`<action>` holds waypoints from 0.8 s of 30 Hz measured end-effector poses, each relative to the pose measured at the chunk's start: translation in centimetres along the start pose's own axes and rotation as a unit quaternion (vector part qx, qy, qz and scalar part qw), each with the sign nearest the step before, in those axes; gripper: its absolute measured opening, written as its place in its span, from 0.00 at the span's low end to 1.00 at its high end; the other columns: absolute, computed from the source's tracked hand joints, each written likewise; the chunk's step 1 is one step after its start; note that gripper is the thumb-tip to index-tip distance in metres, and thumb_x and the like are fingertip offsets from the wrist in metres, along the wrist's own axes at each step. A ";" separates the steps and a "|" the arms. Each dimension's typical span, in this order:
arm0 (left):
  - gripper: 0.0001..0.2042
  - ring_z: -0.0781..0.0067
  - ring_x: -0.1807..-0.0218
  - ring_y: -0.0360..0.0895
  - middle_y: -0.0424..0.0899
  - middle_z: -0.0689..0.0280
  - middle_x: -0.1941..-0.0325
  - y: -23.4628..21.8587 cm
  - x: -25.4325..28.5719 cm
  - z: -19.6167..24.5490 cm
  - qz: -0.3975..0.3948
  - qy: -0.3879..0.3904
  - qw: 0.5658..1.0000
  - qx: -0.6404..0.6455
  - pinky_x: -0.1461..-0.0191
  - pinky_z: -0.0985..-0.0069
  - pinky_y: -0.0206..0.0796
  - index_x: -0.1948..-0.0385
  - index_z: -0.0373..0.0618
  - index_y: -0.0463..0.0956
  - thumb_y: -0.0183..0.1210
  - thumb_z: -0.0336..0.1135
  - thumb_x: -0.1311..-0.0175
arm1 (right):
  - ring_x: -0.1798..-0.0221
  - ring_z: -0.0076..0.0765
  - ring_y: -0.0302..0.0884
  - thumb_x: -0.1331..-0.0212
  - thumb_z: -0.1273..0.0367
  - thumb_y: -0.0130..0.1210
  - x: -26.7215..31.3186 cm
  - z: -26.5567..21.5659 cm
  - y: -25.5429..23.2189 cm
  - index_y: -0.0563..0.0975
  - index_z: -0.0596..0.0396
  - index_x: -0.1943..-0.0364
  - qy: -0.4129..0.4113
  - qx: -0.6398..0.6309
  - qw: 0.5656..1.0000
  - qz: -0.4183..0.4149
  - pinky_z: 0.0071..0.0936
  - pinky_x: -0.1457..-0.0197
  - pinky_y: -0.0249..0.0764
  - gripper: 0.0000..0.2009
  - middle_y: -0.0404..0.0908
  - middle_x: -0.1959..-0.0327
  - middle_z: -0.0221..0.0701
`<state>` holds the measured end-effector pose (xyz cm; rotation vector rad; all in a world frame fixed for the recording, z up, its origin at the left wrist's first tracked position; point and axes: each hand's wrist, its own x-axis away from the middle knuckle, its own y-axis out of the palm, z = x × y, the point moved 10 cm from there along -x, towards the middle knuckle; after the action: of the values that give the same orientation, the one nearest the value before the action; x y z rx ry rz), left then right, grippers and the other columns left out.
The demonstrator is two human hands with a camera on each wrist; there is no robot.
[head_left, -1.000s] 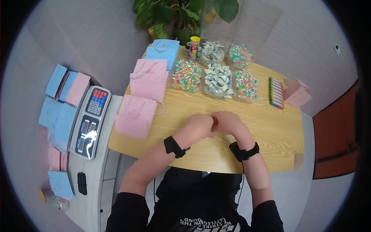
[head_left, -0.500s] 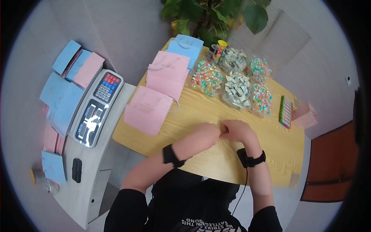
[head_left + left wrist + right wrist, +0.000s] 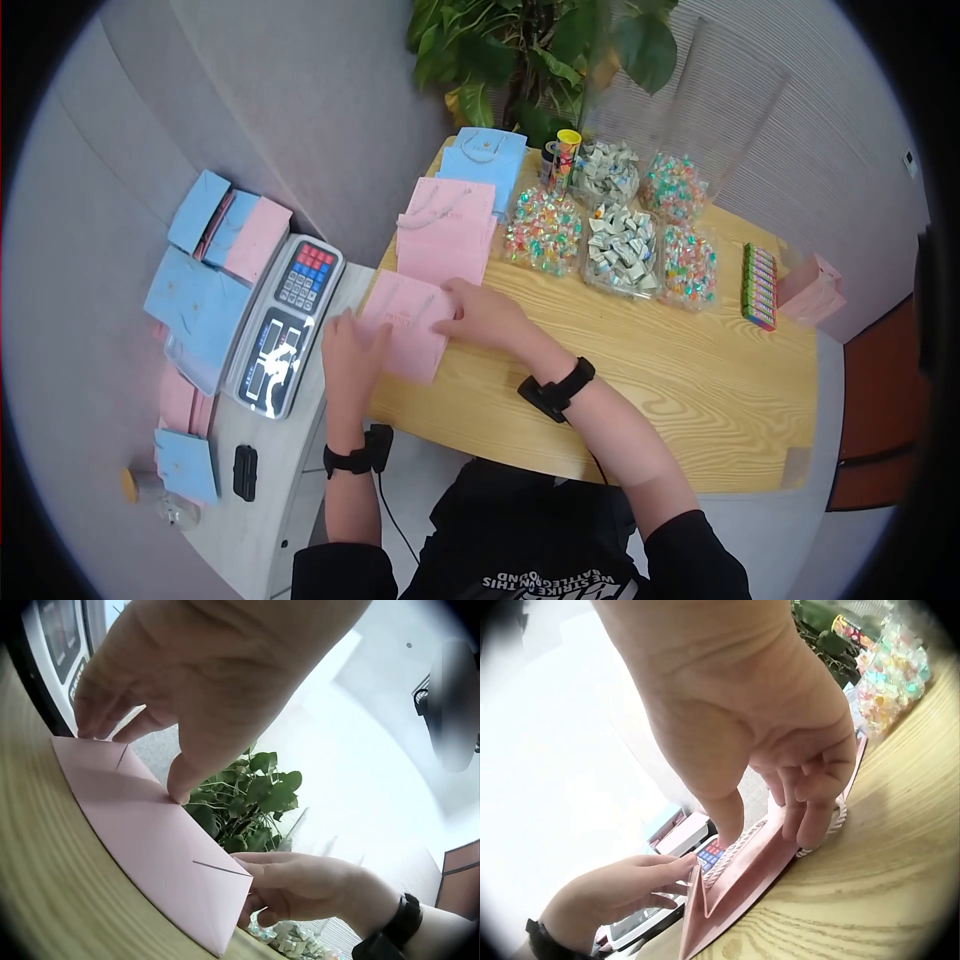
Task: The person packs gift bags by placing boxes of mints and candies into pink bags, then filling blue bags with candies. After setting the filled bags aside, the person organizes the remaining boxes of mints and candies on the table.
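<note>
At 11 o'clock from the torso, a pink bag lies on the tabletop between my hands. My left hand spreads thumb and fingers along its edge; my right hand grips its upper side, fingers curled. I judge the step as parting the mouth, the next move calling for light, even tension on thin paper. The right wrist view reveals the open fold and rope handle; the head view hides that gap.
</note>
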<state>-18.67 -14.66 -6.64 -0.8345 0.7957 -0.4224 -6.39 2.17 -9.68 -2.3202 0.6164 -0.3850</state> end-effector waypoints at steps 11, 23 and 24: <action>0.24 0.68 0.54 0.78 0.78 0.52 0.53 4.5 3.5 -0.1 -0.160 -0.138 0.936 0.280 0.56 0.75 0.73 0.45 0.33 0.66 0.63 0.34 0.41 | 0.60 0.39 0.80 0.60 0.63 0.68 3.7 3.5 0.1 0.70 0.55 0.44 -0.042 -0.121 0.991 -0.030 0.33 0.57 0.75 0.34 0.81 0.64 0.37; 0.40 0.62 0.33 0.61 0.60 0.51 0.33 5.4 0.3 19.3 -0.082 -0.022 0.849 0.522 0.37 0.68 0.63 0.31 0.38 0.42 0.61 0.29 0.40 | 0.74 0.21 0.73 0.56 0.68 0.70 15.0 8.1 -15.2 0.80 0.60 0.58 -0.035 -0.295 0.934 0.199 0.23 0.69 0.71 0.19 0.79 0.76 0.31; 0.43 0.62 0.34 0.62 0.60 0.52 0.33 6.6 -0.3 20.8 -0.119 -0.045 0.798 0.589 0.36 0.68 0.62 0.30 0.39 0.38 0.62 0.27 0.41 | 0.74 0.21 0.73 0.56 0.68 0.70 15.4 8.2 -16.1 0.80 0.60 0.58 -0.041 -0.287 0.934 0.210 0.23 0.69 0.71 0.19 0.79 0.76 0.31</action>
<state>-2.71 -0.15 -3.07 0.2422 0.2041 -0.9552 15.25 8.94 -2.80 -2.6225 1.2883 0.1148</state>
